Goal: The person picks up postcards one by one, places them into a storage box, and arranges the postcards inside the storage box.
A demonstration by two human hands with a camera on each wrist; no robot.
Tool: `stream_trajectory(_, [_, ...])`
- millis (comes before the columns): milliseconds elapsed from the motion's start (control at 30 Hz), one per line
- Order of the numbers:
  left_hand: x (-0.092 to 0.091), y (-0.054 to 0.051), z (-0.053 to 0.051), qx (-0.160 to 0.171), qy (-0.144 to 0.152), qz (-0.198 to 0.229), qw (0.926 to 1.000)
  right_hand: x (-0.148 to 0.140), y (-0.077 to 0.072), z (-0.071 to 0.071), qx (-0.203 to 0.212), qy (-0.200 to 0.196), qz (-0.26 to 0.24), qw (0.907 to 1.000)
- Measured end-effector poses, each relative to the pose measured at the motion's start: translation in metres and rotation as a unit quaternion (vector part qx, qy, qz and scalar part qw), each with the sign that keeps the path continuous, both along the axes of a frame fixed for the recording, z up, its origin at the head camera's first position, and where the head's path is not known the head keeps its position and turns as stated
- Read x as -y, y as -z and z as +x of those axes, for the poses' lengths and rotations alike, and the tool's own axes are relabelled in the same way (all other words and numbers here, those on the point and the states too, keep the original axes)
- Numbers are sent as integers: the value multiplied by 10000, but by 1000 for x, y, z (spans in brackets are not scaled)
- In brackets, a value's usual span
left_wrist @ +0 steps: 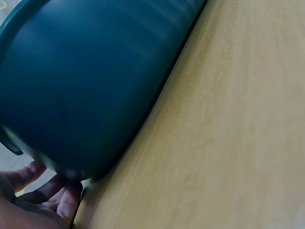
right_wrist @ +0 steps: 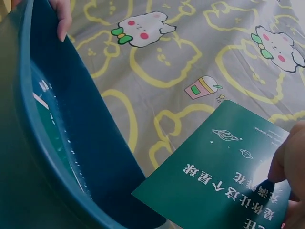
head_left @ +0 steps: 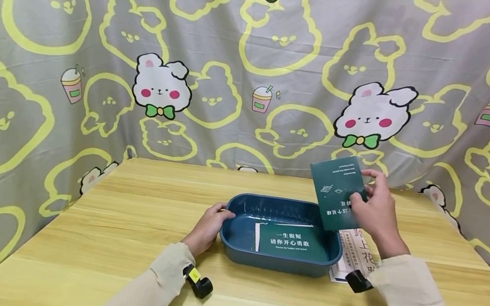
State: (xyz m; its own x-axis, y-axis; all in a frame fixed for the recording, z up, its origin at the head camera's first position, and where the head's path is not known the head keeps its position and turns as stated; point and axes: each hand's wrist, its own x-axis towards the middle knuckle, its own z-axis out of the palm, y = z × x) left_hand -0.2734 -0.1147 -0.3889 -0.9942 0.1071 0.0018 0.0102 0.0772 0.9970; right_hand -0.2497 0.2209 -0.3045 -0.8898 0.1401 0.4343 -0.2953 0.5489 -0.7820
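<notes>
A dark blue plastic basin (head_left: 276,263) stands on the wooden table. My left hand (head_left: 210,227) grips its left end, with the thumb over the rim; the left wrist view shows fingers (left_wrist: 69,200) against the outer wall. Inside the basin lies a green booklet (head_left: 294,241) with white lettering, pale edges showing beneath it. My right hand (head_left: 377,211) pinches a second green booklet (head_left: 337,193), printed with small planets and white characters, by its right edge. This booklet is tilted above the basin's right end, and its lower corner overlaps the rim in the head view.
Right of the basin, a whitish booklet (head_left: 355,255) with large characters lies on the table (head_left: 84,256), partly hidden by the basin and right wrist. A grey curtain (head_left: 210,132) with yellow outlines and white cartoon heads hangs behind the table.
</notes>
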Motion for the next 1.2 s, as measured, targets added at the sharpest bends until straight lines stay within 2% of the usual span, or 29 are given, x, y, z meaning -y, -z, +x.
stream_trajectory(267, [0, 0, 0, -40, -23, 3, 10000, 6, 7, -2, -214, -424, 53, 9989])
stream_trajectory(667, [1, -1, 1, 30, -2, 5, 10000, 16, 14, -2, -674, -376, 293, 9966])
stream_trajectory(967, [1, 1, 0, 43, 6, 0, 10000, 24, 17, 1, -717, -480, 327, 9957])
stream_trajectory(1200, [1, 0, 0, 55, -14, -35, 10000, 30, 22, -2, -923, -507, 535, 9930])
